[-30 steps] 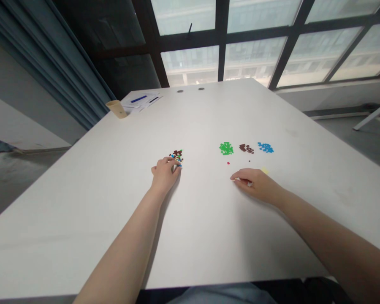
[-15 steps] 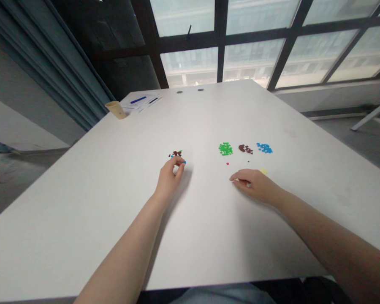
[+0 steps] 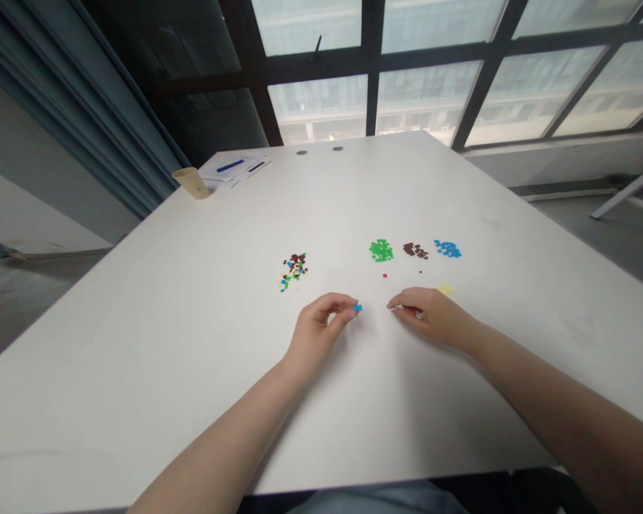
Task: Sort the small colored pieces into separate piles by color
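A small blue piece [image 3: 358, 308] is pinched between the thumb and fingertips of my left hand [image 3: 324, 328], just above the table. To its right, my right hand [image 3: 429, 314] rests on the tabletop with thumb and fingers closed in a pinch; whatever may be between them is too small to make out. Behind my left hand lies a mixed pile of tiny brown, yellow, green and blue pieces [image 3: 293, 270]. Beyond my right hand are a green pile [image 3: 381, 250], a brown pile [image 3: 415, 250] and a blue pile [image 3: 448, 248]. Yellow pieces [image 3: 446, 289] show partly behind my right hand.
A single red piece [image 3: 384, 275] and a dark speck [image 3: 421, 272] lie in front of the piles. At the far left of the white table [image 3: 193, 400] stand a paper cup [image 3: 191, 184] and papers [image 3: 236, 170] with a blue pen [image 3: 230, 165] on them.
My left hand has moved from the mixed pile rightward and nearer, carrying the blue piece toward my right hand. The mixed pile is now uncovered. My right hand has hardly moved.
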